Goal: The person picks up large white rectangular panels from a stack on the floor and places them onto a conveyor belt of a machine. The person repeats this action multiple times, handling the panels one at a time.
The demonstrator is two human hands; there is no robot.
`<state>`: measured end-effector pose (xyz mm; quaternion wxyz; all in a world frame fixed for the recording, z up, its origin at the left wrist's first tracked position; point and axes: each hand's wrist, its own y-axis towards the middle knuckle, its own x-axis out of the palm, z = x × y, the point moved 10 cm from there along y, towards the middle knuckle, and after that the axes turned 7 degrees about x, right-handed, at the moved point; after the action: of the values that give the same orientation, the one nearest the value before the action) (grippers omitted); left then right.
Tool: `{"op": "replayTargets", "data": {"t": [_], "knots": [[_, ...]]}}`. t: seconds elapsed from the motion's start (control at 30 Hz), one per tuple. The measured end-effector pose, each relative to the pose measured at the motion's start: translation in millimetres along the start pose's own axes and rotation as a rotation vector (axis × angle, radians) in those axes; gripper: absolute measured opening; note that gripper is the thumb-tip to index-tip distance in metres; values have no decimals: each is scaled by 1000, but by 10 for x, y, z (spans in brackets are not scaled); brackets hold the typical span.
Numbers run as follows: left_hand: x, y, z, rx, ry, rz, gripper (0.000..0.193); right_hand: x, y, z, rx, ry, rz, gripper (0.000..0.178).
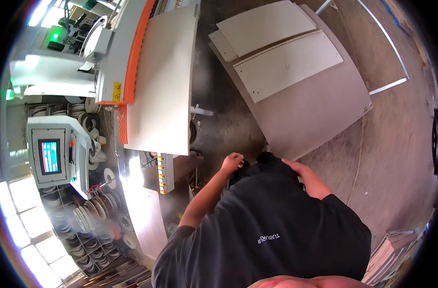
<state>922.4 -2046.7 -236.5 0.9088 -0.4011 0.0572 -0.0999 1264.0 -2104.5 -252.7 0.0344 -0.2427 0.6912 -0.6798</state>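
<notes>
My left hand (233,162) is held in front of my waist, its fingers curled into a loose fist. Whatever may be inside that fist is hidden. Against the front of my dark shirt lies my right hand (292,166), and its fingertips are out of sight. Ahead and to the left, a long pale panel (163,77) lies along the orange-edged machine (134,57), apart from both hands. A stack topped by a large greyish board (305,110) is just ahead of my right hand. Two smaller white panels (291,60) rest on it.
At the left stands a grey control console (36,158) with a lit screen. Behind it, racks hold several rolls of edging (84,218). A short roller rail (165,175) juts from the machine's near end. A metal frame (389,86) stands at the far right; boards (389,254) lean at the lower right.
</notes>
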Motion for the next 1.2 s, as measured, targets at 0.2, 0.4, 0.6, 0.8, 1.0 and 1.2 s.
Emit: {"op": "replayTargets", "data": {"t": [0.2,0.4,0.6,0.8,1.0,1.2], "knots": [[-89,1384,-32,374,575,-178,32,-103,383,318,33,64,143,75],[-325,3051,152,-18,629,-99,34,89,480,649,0,500,153,70],[-561,4882,451,33,570,285,87,351,687,1237,139,653,363,69],[-261,5558,600,-138,355,507,127,604,735,1434,224,653,497,61],[-436,5563,367,43,175,438,102,589,518,965,329,535,547,61],[-743,5374,30,11,-277,190,43,487,515,1007,283,446,553,62]]}}
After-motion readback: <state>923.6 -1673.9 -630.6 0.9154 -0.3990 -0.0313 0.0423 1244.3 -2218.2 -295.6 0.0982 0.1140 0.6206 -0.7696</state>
